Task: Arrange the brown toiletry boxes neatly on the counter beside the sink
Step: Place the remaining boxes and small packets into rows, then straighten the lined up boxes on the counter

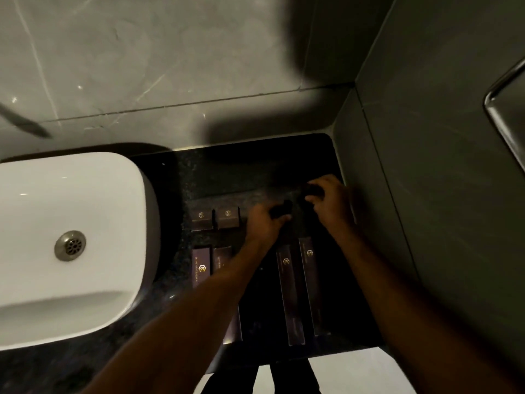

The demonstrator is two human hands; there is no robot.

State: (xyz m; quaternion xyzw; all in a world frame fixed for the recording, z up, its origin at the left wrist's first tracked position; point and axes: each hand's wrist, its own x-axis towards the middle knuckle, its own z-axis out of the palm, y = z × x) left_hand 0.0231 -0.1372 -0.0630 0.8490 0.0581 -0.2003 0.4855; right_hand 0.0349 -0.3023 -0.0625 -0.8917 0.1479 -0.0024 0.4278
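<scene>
Your forearms cross the dark counter (255,177) toward centre-right of the frame, over four long brown boxes (289,294). Your left hand (262,223) curls its fingers around one small dark box (282,210); your right hand (331,201) pinches another (311,190) at its fingertips, right of two small boxes (214,217) beside the sink (71,194).

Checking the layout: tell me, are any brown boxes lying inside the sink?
No, the white sink holds only its drain; the brown boxes all lie on the dark counter beside it.

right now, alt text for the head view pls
Both hands, left hand and right hand, each grip a small dark item over a dark counter. Brown boxes lie in rows beside a white sink.
</scene>
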